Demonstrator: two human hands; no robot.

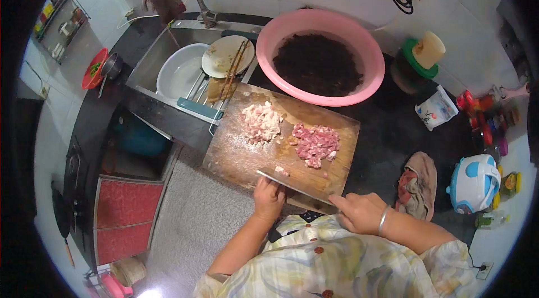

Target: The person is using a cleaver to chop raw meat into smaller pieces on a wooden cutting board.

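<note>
My right hand [362,213] grips a kitchen cleaver [294,187] at its handle end, the blade reaching left over the near edge of a wooden cutting board [229,161]. Close against the blade's far-left end is my left hand [268,199], its fingers curled; whether anything is in them is hidden. Just beyond the blade lies a small pale piece of meat [281,170]. A heap of chopped pale fat [261,123] sits at the board's upper left. Chopped pink-red meat [316,144] forms a second heap to its right.
A pink basin [374,68] with dark soaking contents stands behind the board. Left of it, the sink [143,64] holds a white basin [179,73]; a plate with chopsticks [223,58] is beside it. A cloth [421,180] and a blue-white appliance [473,184] lie right.
</note>
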